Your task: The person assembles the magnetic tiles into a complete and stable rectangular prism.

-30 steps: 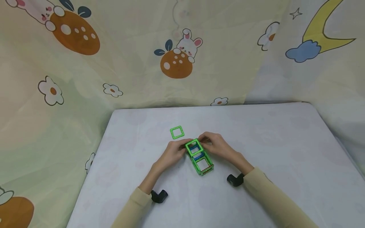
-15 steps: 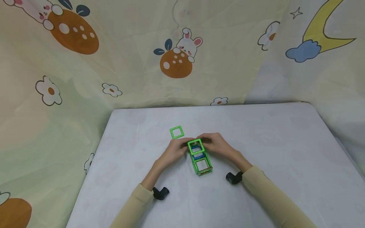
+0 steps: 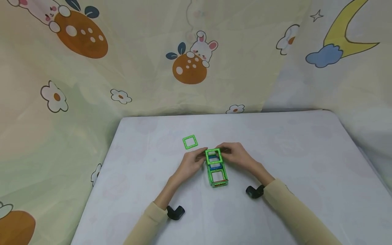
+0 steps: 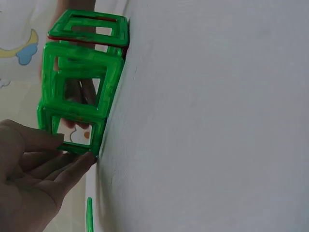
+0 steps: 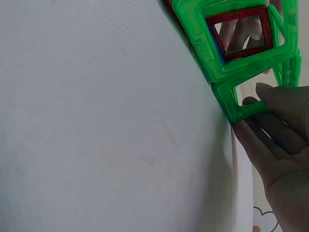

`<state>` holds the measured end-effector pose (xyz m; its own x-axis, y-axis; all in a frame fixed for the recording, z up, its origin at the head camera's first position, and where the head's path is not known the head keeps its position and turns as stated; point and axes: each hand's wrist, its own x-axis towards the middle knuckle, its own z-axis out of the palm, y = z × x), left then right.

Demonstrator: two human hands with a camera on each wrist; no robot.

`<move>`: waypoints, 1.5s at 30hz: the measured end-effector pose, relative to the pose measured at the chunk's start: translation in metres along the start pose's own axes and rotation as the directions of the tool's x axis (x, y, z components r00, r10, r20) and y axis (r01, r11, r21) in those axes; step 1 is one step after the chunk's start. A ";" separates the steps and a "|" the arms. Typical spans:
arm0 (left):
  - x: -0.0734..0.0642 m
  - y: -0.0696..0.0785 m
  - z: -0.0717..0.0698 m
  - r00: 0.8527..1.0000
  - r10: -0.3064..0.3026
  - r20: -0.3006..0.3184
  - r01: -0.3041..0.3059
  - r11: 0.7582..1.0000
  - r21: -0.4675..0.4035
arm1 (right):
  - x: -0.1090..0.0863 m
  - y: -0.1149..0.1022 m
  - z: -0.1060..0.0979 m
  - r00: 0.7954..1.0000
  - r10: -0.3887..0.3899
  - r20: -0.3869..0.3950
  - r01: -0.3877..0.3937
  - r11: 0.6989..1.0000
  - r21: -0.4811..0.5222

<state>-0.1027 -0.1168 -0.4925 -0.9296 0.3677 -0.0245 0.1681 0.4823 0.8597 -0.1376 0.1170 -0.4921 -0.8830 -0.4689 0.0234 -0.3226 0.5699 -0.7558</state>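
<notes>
A structure of magnetic tiles, mostly green square frames with blue and red ones inside, lies lengthwise on the table between both hands. My left hand pinches the left side of its far end. In the left wrist view, its thumb lies on the green frame, with the other fingers along the end edge. On the opposite side, my right hand pinches the far end too. The right wrist view shows the thumb over a green frame's edge and fingers behind it. A loose green square tile lies beyond the left hand.
The white-covered table reaches back to a printed cloth backdrop. Black angled pieces stick out at the left wrist and the right wrist, close above the table.
The tile structure has turned from a slant to nearly straight away from me, its far end shifting right. Both hands have moved along with it. The loose tile has stayed put.
</notes>
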 end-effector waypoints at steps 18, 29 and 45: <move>-0.013 0.012 0.009 0.995 -0.097 -0.015 0.096 0.994 -0.058 | -0.006 0.001 -0.003 0.984 0.052 -0.170 -0.052 0.999 0.004; -0.024 0.026 0.028 0.997 -0.080 -0.019 0.081 0.997 0.000 | -0.009 0.001 -0.003 0.960 0.109 -0.256 -0.117 0.993 -0.014; -0.031 0.034 0.024 0.997 -0.051 -0.057 0.057 0.992 0.114 | -0.028 0.005 -0.013 0.969 0.126 -0.211 -0.129 0.992 0.001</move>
<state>-0.0598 -0.0923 -0.4746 -0.9543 0.2964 -0.0390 0.1509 0.5902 0.7930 -0.1190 0.1412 -0.4879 -0.9684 -0.2405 0.0653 -0.2060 0.6250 -0.7529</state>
